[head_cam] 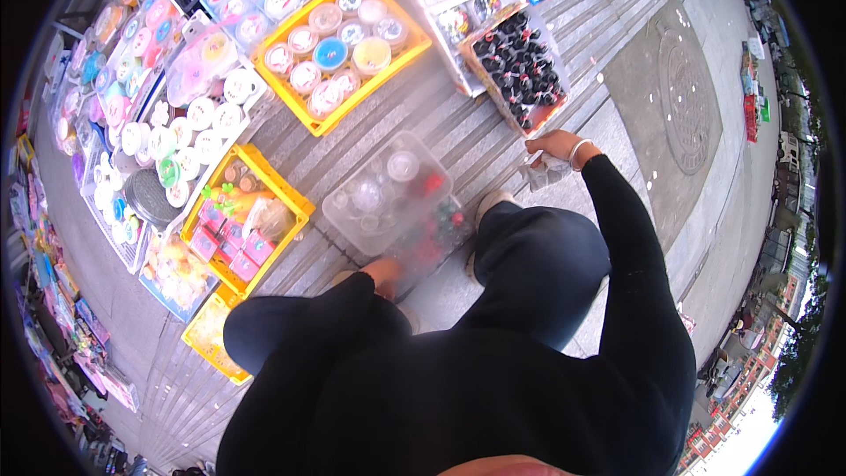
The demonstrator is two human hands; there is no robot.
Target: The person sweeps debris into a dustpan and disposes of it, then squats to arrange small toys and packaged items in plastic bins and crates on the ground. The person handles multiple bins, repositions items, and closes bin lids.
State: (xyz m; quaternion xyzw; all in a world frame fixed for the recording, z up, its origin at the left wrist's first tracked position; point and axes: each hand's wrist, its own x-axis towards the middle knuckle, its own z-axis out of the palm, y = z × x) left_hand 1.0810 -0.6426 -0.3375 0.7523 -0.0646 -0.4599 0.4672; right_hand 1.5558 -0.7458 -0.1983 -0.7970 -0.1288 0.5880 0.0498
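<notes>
My right hand (557, 145), with a bracelet at the wrist, grips a crumpled whitish cloth or thin plastic (547, 175) that hangs below the fingers. It is just under the near corner of a cardboard box of small black bottle-like items (519, 69). Between my knees is a translucent plastic box (390, 195) with round clear pieces showing through. Blurred red and green small items (444, 228) lie at its lower right. At the box's near edge is my left hand (385, 276); its fingers are partly hidden, and I cannot tell whether they hold the box.
A yellow crate (344, 125) holds round lidded tubs. Another yellow crate (291, 221) holds pink boxes and toys. White-lidded tubs (208, 112) crowd a rack at left. A white divided display case (433, 26) stands at the top. A manhole cover (684, 102) lies at right.
</notes>
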